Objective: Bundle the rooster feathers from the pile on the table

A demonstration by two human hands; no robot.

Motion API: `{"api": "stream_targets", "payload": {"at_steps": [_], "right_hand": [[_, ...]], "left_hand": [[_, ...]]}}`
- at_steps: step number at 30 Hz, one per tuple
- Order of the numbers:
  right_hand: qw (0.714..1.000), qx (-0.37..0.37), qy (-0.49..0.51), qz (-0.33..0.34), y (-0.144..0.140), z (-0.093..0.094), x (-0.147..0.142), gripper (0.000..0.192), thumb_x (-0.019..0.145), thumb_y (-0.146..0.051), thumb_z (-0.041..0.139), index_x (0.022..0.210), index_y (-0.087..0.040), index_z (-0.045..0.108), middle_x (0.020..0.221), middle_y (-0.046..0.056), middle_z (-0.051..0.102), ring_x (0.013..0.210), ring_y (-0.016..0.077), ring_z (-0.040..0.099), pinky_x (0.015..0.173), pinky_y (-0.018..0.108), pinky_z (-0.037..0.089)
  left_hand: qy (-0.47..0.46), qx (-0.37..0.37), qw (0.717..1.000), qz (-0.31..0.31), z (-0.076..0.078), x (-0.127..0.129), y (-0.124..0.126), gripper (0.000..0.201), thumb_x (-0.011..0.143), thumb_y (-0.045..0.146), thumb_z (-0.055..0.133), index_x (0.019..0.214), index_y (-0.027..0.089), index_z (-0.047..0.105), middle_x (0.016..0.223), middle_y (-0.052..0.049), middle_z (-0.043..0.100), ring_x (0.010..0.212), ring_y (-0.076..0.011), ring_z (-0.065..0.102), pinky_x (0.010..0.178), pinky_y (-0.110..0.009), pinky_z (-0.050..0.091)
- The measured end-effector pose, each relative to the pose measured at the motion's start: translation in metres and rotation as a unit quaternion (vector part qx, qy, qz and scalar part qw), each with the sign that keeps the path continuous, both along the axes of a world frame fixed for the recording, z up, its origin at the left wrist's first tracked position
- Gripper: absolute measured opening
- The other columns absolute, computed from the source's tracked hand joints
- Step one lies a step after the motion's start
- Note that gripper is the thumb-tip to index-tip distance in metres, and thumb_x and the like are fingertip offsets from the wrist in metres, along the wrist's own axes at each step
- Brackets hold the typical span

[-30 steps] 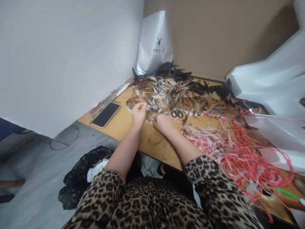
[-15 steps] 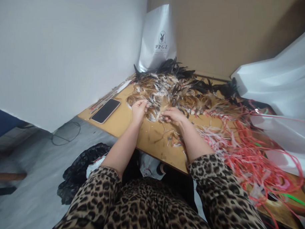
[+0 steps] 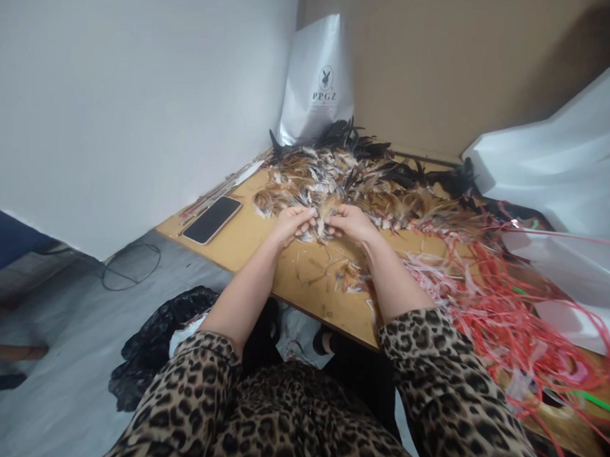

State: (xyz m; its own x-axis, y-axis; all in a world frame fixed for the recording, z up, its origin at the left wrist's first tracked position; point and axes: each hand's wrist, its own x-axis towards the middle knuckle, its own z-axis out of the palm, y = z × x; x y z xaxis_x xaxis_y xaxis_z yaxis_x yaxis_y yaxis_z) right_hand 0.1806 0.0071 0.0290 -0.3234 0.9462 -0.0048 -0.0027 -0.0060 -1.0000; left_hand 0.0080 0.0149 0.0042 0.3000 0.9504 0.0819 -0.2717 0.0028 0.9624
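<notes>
Between my two hands is a small tuft of tan and white feathers [image 3: 326, 212], held over the front of the feather pile. My left hand [image 3: 295, 225] pinches its left side, thumb and forefinger pressed together. On the other side my right hand [image 3: 350, 223] is closed on the same tuft, fingertips close to the left ones. Behind them spreads a heap of brown and white feathers [image 3: 307, 172], with black feathers [image 3: 345, 138] along its back edge. The feather bases between my fingertips are too small to make out.
A smartphone [image 3: 212, 220] lies on the yellow table [image 3: 254, 243] at left. Red and pink plastic strips [image 3: 506, 322] tangle at right beside a white bag [image 3: 562, 151]. A silvery printed bag [image 3: 317, 82] stands behind. A black plastic bag [image 3: 155, 343] rests on the floor.
My left hand has moved right and slightly down to meet my right hand. The tuft now stands up between both sets of fingertips.
</notes>
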Motion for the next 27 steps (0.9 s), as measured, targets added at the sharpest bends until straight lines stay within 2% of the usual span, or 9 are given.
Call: {"api": "stream_targets", "payload": {"at_steps": [5, 9, 14, 20, 24, 27], "right_hand": [[0.998, 0.023, -0.060, 0.023, -0.0017, 0.0017, -0.0044, 0.019, 0.060, -0.022, 0.071, 0.069, -0.013, 0.057, 0.043, -0.002, 0.057, 0.035, 0.0053, 0.044, 0.035, 0.016, 0.032], [0.999, 0.011, -0.030, 0.021, 0.0001, -0.0038, -0.0067, 0.021, 0.058, -0.019, 0.071, 0.067, -0.014, 0.053, 0.044, -0.002, 0.057, 0.036, 0.0054, 0.045, 0.036, 0.016, 0.033], [0.999, -0.032, 0.000, 0.044, -0.0006, -0.0063, -0.0073, 0.022, 0.057, -0.019, 0.072, 0.071, -0.013, 0.057, 0.049, -0.001, 0.059, 0.042, 0.0070, 0.051, 0.039, 0.016, 0.039], [0.998, -0.056, -0.019, 0.031, -0.0010, -0.0068, -0.0052, 0.021, 0.057, -0.022, 0.075, 0.059, -0.011, 0.056, 0.045, 0.000, 0.056, 0.038, 0.0056, 0.047, 0.036, 0.015, 0.034], [0.994, -0.100, 0.044, -0.001, 0.0011, -0.0050, -0.0038, 0.027, 0.052, -0.024, 0.079, 0.061, -0.011, 0.056, 0.045, -0.001, 0.055, 0.039, 0.0050, 0.046, 0.037, 0.016, 0.034], [0.988, -0.118, 0.102, -0.012, 0.0009, -0.0012, -0.0039, 0.031, 0.049, -0.023, 0.081, 0.064, -0.012, 0.056, 0.047, -0.003, 0.054, 0.042, 0.0037, 0.044, 0.037, 0.014, 0.032]], "left_hand": [[-0.002, -0.012, 1.000, -0.020, -0.0041, -0.0002, 0.0013, 0.030, 0.063, 0.037, 0.073, 0.071, 0.011, 0.060, 0.049, 0.002, 0.053, 0.033, 0.0000, 0.033, 0.033, -0.014, 0.015], [0.000, -0.029, 0.999, -0.019, -0.0052, -0.0009, 0.0023, 0.030, 0.061, 0.035, 0.074, 0.073, 0.011, 0.059, 0.044, 0.004, 0.050, 0.033, -0.0008, 0.034, 0.034, -0.014, 0.019], [-0.014, -0.036, 0.999, -0.003, -0.0032, -0.0011, 0.0028, 0.033, 0.059, 0.033, 0.075, 0.075, 0.012, 0.056, 0.051, 0.001, 0.058, 0.041, -0.0046, 0.048, 0.038, -0.014, 0.030], [-0.031, -0.035, 0.999, 0.018, -0.0029, -0.0007, 0.0036, 0.033, 0.060, 0.032, 0.074, 0.077, 0.012, 0.055, 0.054, 0.001, 0.059, 0.041, -0.0048, 0.049, 0.037, -0.014, 0.032], [-0.055, -0.031, 0.998, 0.030, -0.0011, -0.0014, 0.0032, 0.034, 0.061, 0.030, 0.073, 0.086, 0.012, 0.059, 0.071, -0.001, 0.064, 0.048, -0.0045, 0.054, 0.038, -0.014, 0.035], [-0.035, -0.032, 0.999, 0.020, 0.0006, -0.0001, 0.0007, 0.037, 0.061, 0.030, 0.073, 0.090, 0.012, 0.061, 0.074, -0.002, 0.064, 0.048, -0.0039, 0.054, 0.039, -0.014, 0.036]]}}
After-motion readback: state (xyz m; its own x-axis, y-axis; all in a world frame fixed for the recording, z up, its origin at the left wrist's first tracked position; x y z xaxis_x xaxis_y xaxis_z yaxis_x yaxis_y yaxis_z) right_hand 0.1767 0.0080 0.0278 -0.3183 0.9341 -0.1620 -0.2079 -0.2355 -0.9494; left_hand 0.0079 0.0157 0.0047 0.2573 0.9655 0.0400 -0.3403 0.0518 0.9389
